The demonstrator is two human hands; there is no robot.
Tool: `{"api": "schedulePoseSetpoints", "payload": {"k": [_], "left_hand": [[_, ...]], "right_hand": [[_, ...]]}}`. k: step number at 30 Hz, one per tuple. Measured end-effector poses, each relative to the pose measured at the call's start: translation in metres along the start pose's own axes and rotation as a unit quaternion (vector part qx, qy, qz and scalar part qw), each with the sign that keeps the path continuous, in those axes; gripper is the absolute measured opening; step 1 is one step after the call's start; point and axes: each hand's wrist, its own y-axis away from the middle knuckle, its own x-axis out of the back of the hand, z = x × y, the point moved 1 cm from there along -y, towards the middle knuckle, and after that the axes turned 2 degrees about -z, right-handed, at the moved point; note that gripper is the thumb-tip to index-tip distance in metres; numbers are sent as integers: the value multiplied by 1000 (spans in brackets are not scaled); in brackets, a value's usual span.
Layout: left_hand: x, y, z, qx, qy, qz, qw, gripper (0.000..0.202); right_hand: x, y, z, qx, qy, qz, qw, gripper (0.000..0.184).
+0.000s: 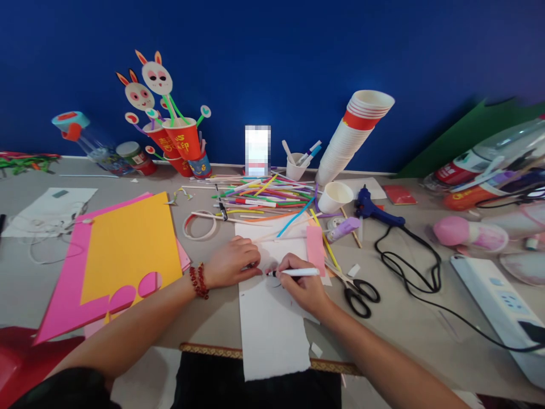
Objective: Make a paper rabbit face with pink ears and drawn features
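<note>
A white marker pen [301, 272] is gripped in my right hand [304, 288], its dark tip low over the white paper [275, 341]. Near the tip, a faint round outline shows on the sheet, partly hidden by my fingers. My left hand [235, 261] rests on the paper to the left of the outline, thumb and fingers apart and slightly bent, with a red bead bracelet at the wrist. A pink paper strip [315, 250] lies just beyond my right hand. Black-handled scissors [356, 289] lie to its right, blades pointing away.
Coloured pipe cleaners [264, 193] are heaped behind the paper. Yellow card [131, 244] lies at left. Stacked paper cups [351, 136], a blue glue gun [377, 209] with its cord, and a power strip [502, 307] stand or lie at right. Rabbit-faced cups [183, 139] stand at back left.
</note>
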Motion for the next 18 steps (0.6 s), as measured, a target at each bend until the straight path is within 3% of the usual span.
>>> {"api": "schedulePoseSetpoints", "payload": {"k": [18], "left_hand": [[-1,1,0,0,-7,4,1000,22]], "right_hand": [[0,0,4,0,-18,9,1000,9]]}}
